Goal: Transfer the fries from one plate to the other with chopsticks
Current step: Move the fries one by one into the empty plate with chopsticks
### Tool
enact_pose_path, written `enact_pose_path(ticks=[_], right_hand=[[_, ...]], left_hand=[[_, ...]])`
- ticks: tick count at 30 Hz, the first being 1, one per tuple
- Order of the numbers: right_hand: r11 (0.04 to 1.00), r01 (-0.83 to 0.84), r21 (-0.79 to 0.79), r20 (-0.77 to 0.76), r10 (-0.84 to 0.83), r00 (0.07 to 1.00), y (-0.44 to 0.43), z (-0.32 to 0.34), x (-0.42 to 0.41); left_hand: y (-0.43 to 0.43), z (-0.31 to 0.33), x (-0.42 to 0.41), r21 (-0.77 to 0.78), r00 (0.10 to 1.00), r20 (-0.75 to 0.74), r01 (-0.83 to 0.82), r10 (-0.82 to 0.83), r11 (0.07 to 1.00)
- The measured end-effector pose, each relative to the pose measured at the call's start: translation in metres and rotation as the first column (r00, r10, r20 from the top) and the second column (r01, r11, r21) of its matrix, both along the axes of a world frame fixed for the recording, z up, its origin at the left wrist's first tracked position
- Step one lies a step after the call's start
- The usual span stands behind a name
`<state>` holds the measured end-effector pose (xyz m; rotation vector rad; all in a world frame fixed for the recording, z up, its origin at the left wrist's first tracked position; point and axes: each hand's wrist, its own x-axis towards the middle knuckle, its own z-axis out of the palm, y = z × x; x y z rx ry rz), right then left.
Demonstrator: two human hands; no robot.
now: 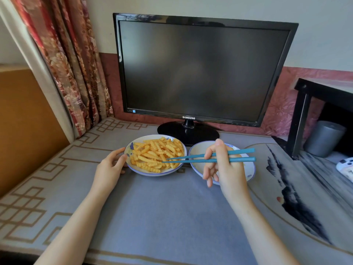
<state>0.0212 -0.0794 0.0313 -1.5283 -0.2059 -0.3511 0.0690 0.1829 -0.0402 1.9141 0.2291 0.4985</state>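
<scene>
You're steadying the full plate [152, 174] of fries [154, 153] at its 9 o'clock with a loose, open-fingered left hand [109, 167] so it's not sliding, while your right hand [223, 165], gripping the chopsticks [196, 158] over the empty plate [195, 170], is aiming in from 3 o'clock.

Setting: a room in a home, possibly a bedroom. Indicators: floral curtain [76, 73] at far left, patterned cloth [152, 217] covering the table, monitor [200, 69] against a papered wall [280, 111], black shelf [299, 119] at right.
</scene>
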Motion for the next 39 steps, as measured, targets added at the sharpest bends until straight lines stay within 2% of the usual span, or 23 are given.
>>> enact_pose_path(ticks=[4, 8, 15, 20, 27, 34, 39], right_hand=[[0.999, 0.036, 0.008, -0.022, -0.036, 0.999, 0.003, -0.004, 0.000], [0.989, 0.122, 0.085, -0.032, -0.119, 0.992, -0.007, 0.000, -0.002], [0.952, 0.264, 0.152, 0.022, -0.270, 0.963, -0.044, 0.012, -0.003], [0.919, 0.374, 0.123, 0.029, -0.380, 0.924, -0.072, 0.015, 0.000], [0.931, 0.364, -0.017, 0.041, -0.363, 0.931, -0.080, 0.001, 0.006], [0.942, 0.334, -0.011, 0.105, -0.331, 0.938, -0.063, 0.006, 0.001], [0.977, 0.208, 0.035, 0.105, -0.211, 0.972, -0.032, 0.014, -0.006]], left_hand=[[-0.001, 0.000, 0.000, 0.001, 1.000, 0.007, -0.002, 0.002, 1.000], [-0.001, 0.000, 0.000, -0.011, 1.000, 0.004, 0.005, -0.005, 1.000], [0.001, -0.002, 0.001, -0.013, 1.000, -0.006, 0.013, -0.013, 1.000], [0.000, -0.001, 0.001, -0.005, 1.000, -0.005, 0.006, -0.006, 1.000], [0.001, -0.002, 0.001, 0.008, 1.000, 0.001, 0.005, -0.005, 1.000], [0.002, -0.003, 0.002, -0.002, 1.000, 0.006, 0.007, -0.007, 1.000], [0.002, -0.004, 0.003, 0.001, 1.000, 0.006, 0.003, -0.003, 1.000]])
